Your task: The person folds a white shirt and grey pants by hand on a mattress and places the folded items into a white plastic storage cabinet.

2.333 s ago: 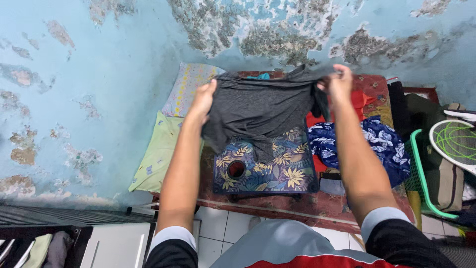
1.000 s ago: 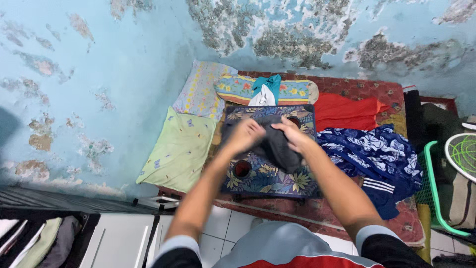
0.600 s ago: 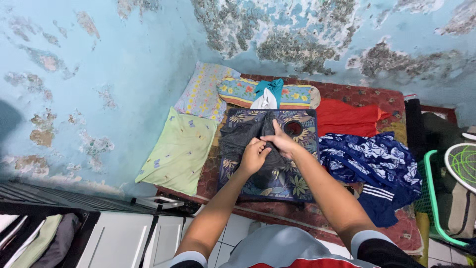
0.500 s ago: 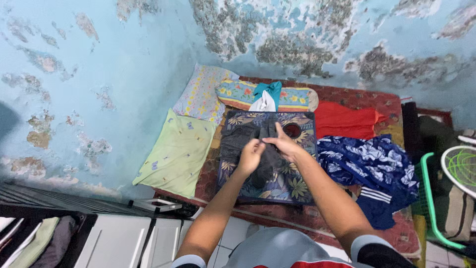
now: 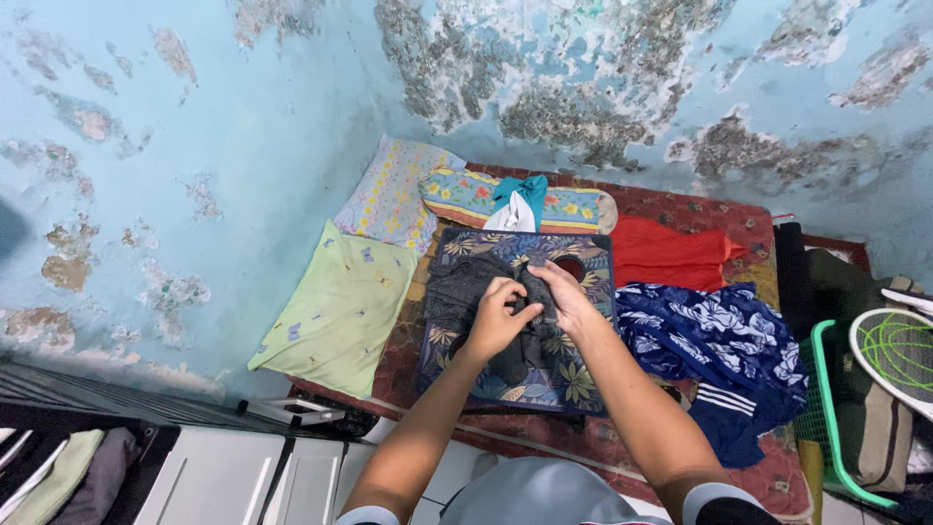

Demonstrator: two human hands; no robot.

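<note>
- Left hand (image 5: 496,316) – fingers curled, pinching a fold of the dark grey garment (image 5: 476,297).
- Right hand (image 5: 569,297) – fingers together, pressing on the same garment just beside the left.
- The garment lies bunched on a small leaf-patterned table (image 5: 573,374).
- To its right, a blue floral cloth (image 5: 714,335); beyond that, a red cloth (image 5: 671,255).
- To the left, a pale green pillow (image 5: 335,311).

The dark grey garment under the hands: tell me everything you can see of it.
The dark grey garment looks like soft heathered knit, crumpled and partly folded. It lies on a small table with a blue leaf-print top. The left hand and right hand both pinch its middle; its exact kind is unclear.
</note>
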